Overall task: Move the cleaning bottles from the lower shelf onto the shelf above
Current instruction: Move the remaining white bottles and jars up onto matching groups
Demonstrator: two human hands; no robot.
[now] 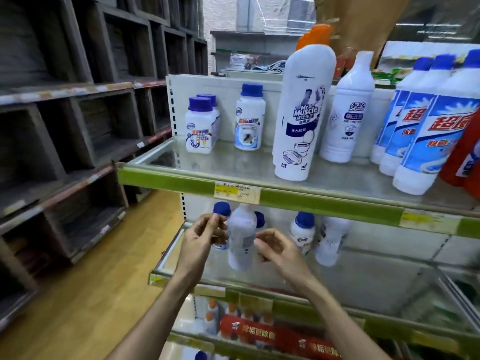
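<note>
The tall white bottle (241,237) stands upright on the lower shelf (376,276), between the two hands. The left hand (205,237) and right hand (276,246) curl loosely, each just beside it (holding it? hard to tell).

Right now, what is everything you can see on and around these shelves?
Small jars: three, white with blue caps, upper shelf, left.
Tall bottle: one, white, upper shelf, front middle.
Orange-capped bottles: at least two, hidden behind the tall bottle.
White-capped bottle: one, white, right of the tall bottle.
Blue-labelled bottles: three, white with blue caps, upper shelf, right.
Red bottles: count unclear, red, far right edge.
Lower jars: three, white with blue caps, lower shelf.
Lower bottles: two, white, lower shelf; one between the hands.
Red packs: count unclear, red, under the lower shelf.
Wooden cubbies: many, dark, left.
Left hand: one, by the leftmost lower jar; grip unclear.
Right hand: one, beside that bottle; grip unclear.
</note>
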